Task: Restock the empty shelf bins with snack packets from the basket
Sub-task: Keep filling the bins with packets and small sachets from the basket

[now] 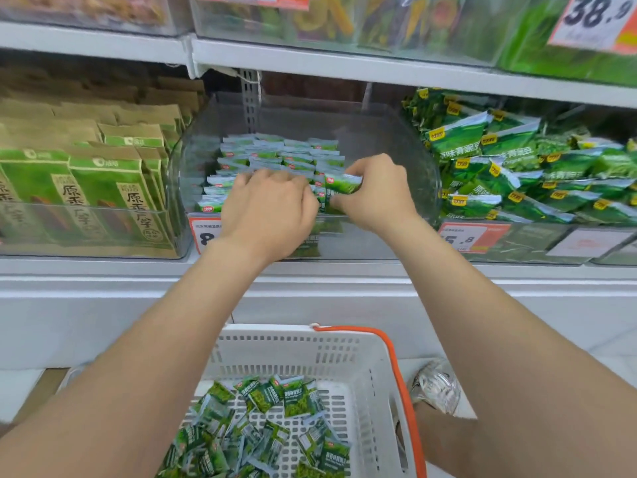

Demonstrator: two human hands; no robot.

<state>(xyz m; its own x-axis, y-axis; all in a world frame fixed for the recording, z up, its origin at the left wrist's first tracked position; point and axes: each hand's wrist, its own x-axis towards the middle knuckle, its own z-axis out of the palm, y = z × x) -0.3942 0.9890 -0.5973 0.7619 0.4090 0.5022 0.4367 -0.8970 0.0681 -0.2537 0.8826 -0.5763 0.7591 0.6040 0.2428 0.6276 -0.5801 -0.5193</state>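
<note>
Nearest me, small green snack packets [265, 422] lie loose in the white plastic basket [344, 353]. Up in the clear plastic shelf bin [396, 143], my right grip [375, 194] pinches one green packet [343, 184]. My left grip [269, 208] curls beside it; I cannot tell if it holds any.

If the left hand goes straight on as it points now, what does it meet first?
Probably the packet rows in the clear bin, just beyond the left hand; depth is unclear.
</note>
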